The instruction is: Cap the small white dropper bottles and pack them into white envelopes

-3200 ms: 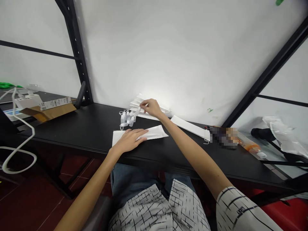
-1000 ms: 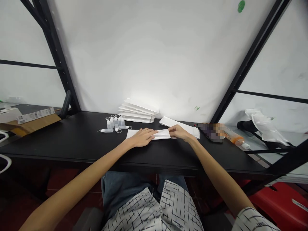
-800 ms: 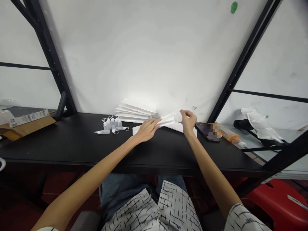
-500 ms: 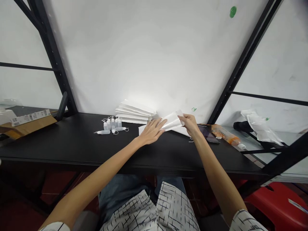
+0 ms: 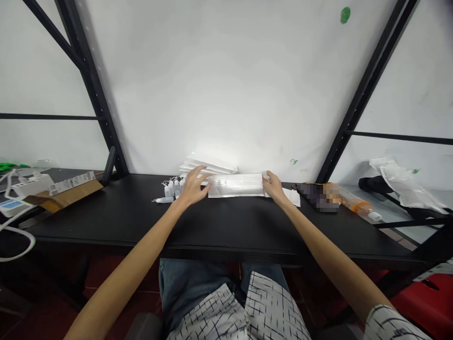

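Note:
I hold a long white padded pouch point(image 5: 236, 185) level above the black table point(image 5: 141, 217), one hand at each end. My left hand point(image 5: 193, 185) grips its left end, fingers curled round the edge. My right hand point(image 5: 273, 185) pinches the right end. Several small white dropper bottles point(image 5: 170, 190) stand and lie just left of my left hand. A fanned stack of white pouches point(image 5: 208, 166) leans at the wall behind the held one. More flat white pouches point(image 5: 292, 196) lie under my right wrist.
A dark phone point(image 5: 311, 194) and an orange-capped tube point(image 5: 361, 208) lie at the right. A black object under crumpled plastic point(image 5: 399, 184) sits on the far right. A cardboard box point(image 5: 63, 194) and white cable point(image 5: 14, 236) are at the left. Black rack posts point(image 5: 99, 94) flank the table.
The pouch has been lifted off the table and turned level between both hands. My left hand has gone from lying flat on it to gripping its left end.

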`<state>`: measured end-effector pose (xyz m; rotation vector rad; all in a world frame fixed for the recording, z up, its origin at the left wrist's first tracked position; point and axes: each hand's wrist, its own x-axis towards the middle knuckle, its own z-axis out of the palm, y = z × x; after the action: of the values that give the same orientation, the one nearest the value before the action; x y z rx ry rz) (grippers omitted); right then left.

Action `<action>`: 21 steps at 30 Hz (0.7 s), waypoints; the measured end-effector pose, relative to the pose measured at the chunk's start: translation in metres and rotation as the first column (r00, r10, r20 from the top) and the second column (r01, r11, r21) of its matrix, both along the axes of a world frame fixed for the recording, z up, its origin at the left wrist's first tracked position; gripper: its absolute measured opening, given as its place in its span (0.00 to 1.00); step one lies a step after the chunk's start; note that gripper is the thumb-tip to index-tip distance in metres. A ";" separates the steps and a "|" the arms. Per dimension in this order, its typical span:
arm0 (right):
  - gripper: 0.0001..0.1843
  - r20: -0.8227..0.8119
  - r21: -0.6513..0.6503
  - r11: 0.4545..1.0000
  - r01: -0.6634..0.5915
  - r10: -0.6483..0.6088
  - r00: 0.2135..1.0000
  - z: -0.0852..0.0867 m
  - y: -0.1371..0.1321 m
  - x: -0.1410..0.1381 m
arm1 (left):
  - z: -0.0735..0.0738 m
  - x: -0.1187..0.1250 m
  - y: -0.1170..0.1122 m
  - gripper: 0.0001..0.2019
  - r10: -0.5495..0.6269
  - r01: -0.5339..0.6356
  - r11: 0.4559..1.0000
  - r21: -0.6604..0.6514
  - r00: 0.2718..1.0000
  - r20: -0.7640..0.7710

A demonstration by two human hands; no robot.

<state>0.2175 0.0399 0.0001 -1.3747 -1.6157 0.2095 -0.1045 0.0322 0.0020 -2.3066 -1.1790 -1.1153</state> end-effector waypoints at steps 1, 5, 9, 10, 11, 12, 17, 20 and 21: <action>0.08 0.080 0.023 0.998 0.065 -0.067 0.995 0.001 0.001 -0.006 | 0.002 -0.014 0.002 0.17 0.028 -0.029 0.999 0.018 0.999 0.044; 0.07 0.259 0.041 0.980 0.194 -0.198 0.945 0.006 0.006 -0.028 | 0.005 -0.068 0.011 0.15 0.164 -0.186 0.980 0.076 0.960 0.229; 0.08 0.268 0.015 0.977 0.214 -0.210 0.940 0.006 0.014 -0.042 | 0.001 -0.104 0.017 0.14 0.253 -0.298 0.952 0.069 0.894 0.370; 0.08 0.270 -0.001 0.978 0.209 -0.201 0.942 0.005 0.016 -0.045 | 0.000 -0.109 0.018 0.13 0.264 -0.313 0.947 0.065 0.881 0.392; 0.08 0.275 -0.018 0.979 0.203 -0.191 0.942 0.004 0.018 -0.049 | -0.001 -0.113 0.019 0.13 0.274 -0.324 0.944 0.060 0.871 0.408; 0.08 0.281 -0.036 0.979 0.200 -0.182 0.942 0.002 0.020 -0.053 | -0.001 -0.115 0.020 0.13 0.282 -0.333 0.941 0.054 0.863 0.418; 0.11 0.373 -0.102 0.970 0.219 -0.167 0.913 -0.007 0.029 -0.084 | -0.002 -0.113 0.020 0.13 0.313 -0.337 0.941 -0.006 0.867 0.387; 0.14 0.464 -0.112 0.964 0.241 -0.163 0.871 -0.013 0.033 -0.106 | -0.003 -0.112 0.018 0.13 0.336 -0.341 0.938 -0.053 0.868 0.365; 0.15 0.487 -0.118 0.960 0.252 -0.165 0.858 -0.014 0.035 -0.112 | -0.004 -0.112 0.018 0.14 0.343 -0.342 0.937 -0.069 0.867 0.361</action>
<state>0.1055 0.0746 -0.0141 -1.8343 -1.8548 -0.1303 -0.2162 0.0502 -0.0016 -1.8256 -1.6488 -1.4386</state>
